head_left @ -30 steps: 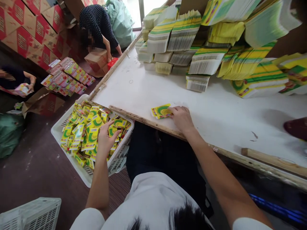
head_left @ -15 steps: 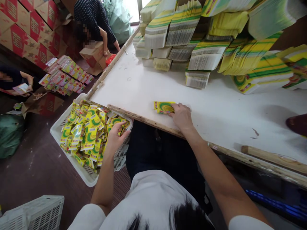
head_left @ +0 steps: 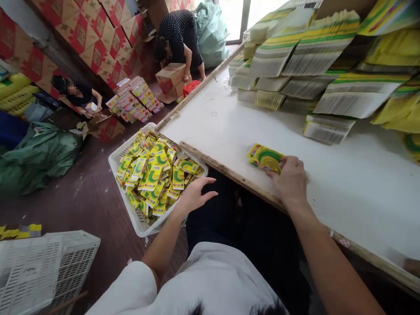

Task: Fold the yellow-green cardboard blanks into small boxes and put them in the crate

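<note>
The white basket (head_left: 134, 215), heaped with small packets (head_left: 152, 177), stood against the left end of the table (head_left: 210, 127). To the right of the basket, over the near part of the table, was the yellow packet (head_left: 265, 157). It could not be told whether this was one packet or several together, nor whether its underside touched the table.

The right hand (head_left: 291, 179) was on the packet's far end from the basket, its fingers closed around that end. From those fingers the packet reached left and slightly forward, so its free end pointed toward the basket's side. Its long axis ran roughly along the table's near edge.

The left hand (head_left: 197, 194) was just beside the basket's near right corner, between the basket and the packet. Its fingers were spread from the thumb and held nothing. The packet lay to its right and farther forward, well apart from it; the right hand was clearly the nearer one.

Farther right of the basket, at the back of the table, rose stacks of cards (head_left: 357, 96). Beyond the basket, a person in a dotted top (head_left: 177, 33) bent over a box (head_left: 170, 76).
</note>
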`<state>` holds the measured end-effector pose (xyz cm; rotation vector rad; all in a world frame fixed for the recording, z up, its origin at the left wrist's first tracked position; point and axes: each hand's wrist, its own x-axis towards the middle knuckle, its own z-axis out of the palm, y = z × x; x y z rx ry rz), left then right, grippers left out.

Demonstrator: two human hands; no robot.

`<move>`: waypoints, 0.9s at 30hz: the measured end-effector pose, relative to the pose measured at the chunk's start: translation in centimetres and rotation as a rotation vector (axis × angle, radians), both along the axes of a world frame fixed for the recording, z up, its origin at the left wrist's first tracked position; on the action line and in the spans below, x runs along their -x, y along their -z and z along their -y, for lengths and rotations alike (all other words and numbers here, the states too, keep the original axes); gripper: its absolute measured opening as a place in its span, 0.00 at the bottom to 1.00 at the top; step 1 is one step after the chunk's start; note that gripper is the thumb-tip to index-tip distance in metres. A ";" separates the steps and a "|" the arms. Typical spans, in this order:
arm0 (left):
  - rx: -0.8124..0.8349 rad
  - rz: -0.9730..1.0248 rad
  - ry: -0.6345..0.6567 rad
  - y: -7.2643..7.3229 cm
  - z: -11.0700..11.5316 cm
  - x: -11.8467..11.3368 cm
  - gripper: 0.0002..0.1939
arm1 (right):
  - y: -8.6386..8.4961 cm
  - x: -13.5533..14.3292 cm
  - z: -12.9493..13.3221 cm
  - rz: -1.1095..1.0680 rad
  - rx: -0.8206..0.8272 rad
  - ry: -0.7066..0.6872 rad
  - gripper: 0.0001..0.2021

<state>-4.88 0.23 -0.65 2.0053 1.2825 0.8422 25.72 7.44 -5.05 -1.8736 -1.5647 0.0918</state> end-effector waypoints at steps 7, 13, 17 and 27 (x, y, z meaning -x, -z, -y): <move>0.185 0.350 0.102 0.8 0.4 -2.7 0.35 | -4.1 3.8 3.4 -0.629 -0.149 -0.142 0.28; 0.157 0.864 -0.211 0.0 -0.1 -6.8 0.43 | -4.7 12.1 7.7 -0.965 0.106 -0.642 0.25; 0.042 0.804 -0.415 0.0 0.0 -7.1 0.44 | -3.7 14.4 8.6 -1.046 0.109 -0.558 0.22; 0.092 1.192 -0.327 -1.0 -0.3 -7.3 0.34 | -4.1 14.3 10.0 -1.204 0.080 -0.706 0.20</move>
